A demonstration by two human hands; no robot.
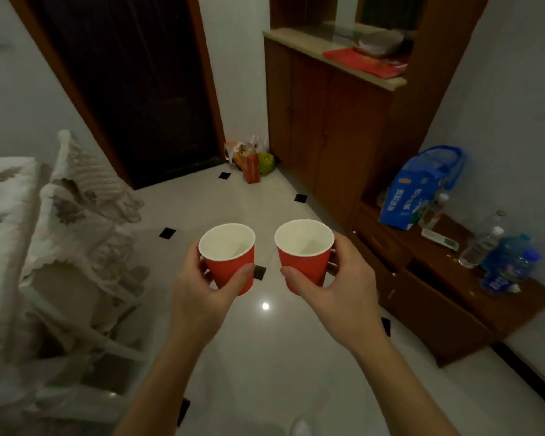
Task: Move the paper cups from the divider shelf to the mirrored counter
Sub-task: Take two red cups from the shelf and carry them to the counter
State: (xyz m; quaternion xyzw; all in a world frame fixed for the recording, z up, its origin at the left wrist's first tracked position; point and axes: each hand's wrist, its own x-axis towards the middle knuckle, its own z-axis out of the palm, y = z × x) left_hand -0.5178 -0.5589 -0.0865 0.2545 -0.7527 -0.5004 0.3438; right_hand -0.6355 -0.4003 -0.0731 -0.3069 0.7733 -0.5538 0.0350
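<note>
Two red paper cups sit side by side in the air over the floor, one in each of the hands, both upright, both smooth-walled and tapering, with rolled white rims and plain white insides that look empty. The left cup [230,262] is wrapped by the left hand [199,294], thumb across the near wall and fingers curled round the far side; the right cup [304,256] is gripped the same way by the right hand [331,291], and the two cups are near each other without touching. Below them the floor [265,357] is glossy pale tile with small black diamond insets, catching a bright spot of lamp light. Ahead to the right stands a tall brown wooden cabinet whose pale stone worktop [299,42] carries a flat red book [364,62] and a round greyish bowl [379,42], with a mirror panel behind them. Nearer on the right a low wooden shelf [472,294] holds a blue printed bag [419,190], clear plastic bottles [482,243] and a blue-tinted bottle [510,265]. On the left, lace-edged floral cloth [10,196] drapes over white furniture. A dark door [129,83] in a brown frame stands beyond, with coloured bags [252,158] in the corner beside it.
</note>
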